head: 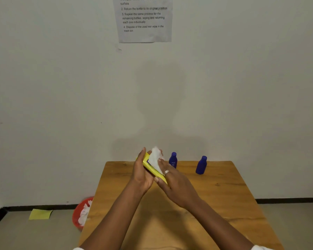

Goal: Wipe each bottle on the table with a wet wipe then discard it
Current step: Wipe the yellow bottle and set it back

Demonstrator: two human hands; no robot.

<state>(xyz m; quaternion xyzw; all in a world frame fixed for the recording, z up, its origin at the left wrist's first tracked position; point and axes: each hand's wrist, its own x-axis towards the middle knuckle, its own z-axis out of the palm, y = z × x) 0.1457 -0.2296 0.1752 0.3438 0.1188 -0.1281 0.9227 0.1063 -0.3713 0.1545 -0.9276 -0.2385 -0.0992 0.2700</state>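
Head view shows one yellow bottle (153,170) held up over the table (224,204) in the curled left hand (140,175), the flat right hand (173,183) pressing one white wipe (156,157) on it, two blue bottles (173,160) (201,165) standing far right

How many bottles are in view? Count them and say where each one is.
3. The yellow bottle is held tilted above the table by the left hand. Two blue bottles stand near the table's far edge: one in the middle, one further right. None seems hidden.
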